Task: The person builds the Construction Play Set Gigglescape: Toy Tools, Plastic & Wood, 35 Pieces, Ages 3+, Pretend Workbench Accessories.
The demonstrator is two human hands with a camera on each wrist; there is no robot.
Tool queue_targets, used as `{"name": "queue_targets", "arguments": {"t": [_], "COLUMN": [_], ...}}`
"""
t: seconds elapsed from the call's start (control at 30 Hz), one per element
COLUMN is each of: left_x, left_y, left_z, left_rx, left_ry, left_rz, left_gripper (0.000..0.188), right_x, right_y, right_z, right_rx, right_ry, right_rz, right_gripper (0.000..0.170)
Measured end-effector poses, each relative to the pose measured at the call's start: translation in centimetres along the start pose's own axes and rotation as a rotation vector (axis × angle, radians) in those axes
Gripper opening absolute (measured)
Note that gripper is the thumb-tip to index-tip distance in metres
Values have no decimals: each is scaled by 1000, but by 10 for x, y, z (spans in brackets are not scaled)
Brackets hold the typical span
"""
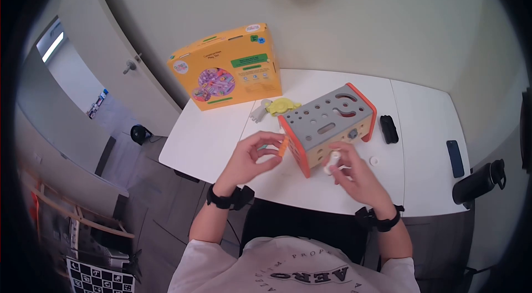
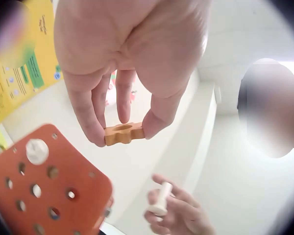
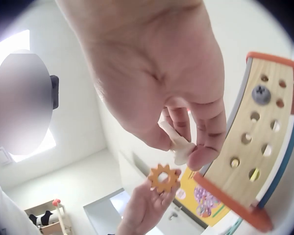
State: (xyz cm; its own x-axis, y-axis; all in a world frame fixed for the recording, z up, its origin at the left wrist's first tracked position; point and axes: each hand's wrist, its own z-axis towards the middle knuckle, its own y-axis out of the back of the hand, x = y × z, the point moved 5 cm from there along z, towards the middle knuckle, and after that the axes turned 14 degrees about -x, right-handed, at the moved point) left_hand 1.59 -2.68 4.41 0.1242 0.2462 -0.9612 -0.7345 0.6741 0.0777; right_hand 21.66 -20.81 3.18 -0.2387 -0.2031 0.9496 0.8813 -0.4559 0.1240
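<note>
Head view showed me the left hand point(image 1: 252, 158) pinching an orange gear point(image 1: 284, 147) just beside the left end of a holed toy box point(image 1: 342, 122) on the white desk point(image 1: 191, 137), while the right hand point(image 1: 359, 175) held a white bolt point(image 1: 333, 162) in front of that box. From the left wrist, I saw the gear gripped edge-on between thumb point(image 2: 158, 122) and fingertips point(image 2: 96, 137), apart from the box's orange end panel point(image 2: 53, 189), which stood to its lower left. From the right wrist, I saw the white bolt pinched in the right hand, near the wooden side point(image 3: 242, 125) where a grey screw point(image 3: 261, 94) sat.
</note>
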Motion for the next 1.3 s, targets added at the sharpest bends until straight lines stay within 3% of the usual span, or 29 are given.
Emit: {"name": "queue_targets", "arguments": {"t": [0.13,0.33,0.43,0.53,0.63,0.73,0.9,1.0,1.1,1.2,1.3], "left_x": [-2,-1,1,4,5,7,15,12,-9,0,20], "left_y": [-39,-60,-62,-63,-67,-72,-76,-70,-62,-66,-73], "left_z": [-23,-30,-32,-33,-31,-29,-24,-17,-7,3,4], "left_rx": [98,191,194,188,207,208,177,90,-125,-163,-93], "left_ry": [-9,-7,10,-22,-34,-2,40,-103,-540,-578,-565], "left_rz": [-54,22,38,38,36,-11,-104,34,648,849,850], "left_gripper": [44,47,50,51,54,63,79,73,66,60,60], "right_x": [-13,9,-8,-8,-9,7,10,1,-18,-39,-45], "right_y": [-25,-22,-20,-20,-19,-17,-7,7,27,37,38], "right_z": [-8,-8,-9,-8,-5,-3,-1,6,17,24,27], "right_rx": [23,73,58,4,-28,7,29,33,10,-14,-48], "right_ry": [-11,16,-58,-166,-81,159,278,245,169,93,69], "right_rz": [17,-186,-92,336,267,-35,-107,-206,-321,-345,-325], "right_gripper": [30,23,25,29,35,44,38,35,33,33,34]}}
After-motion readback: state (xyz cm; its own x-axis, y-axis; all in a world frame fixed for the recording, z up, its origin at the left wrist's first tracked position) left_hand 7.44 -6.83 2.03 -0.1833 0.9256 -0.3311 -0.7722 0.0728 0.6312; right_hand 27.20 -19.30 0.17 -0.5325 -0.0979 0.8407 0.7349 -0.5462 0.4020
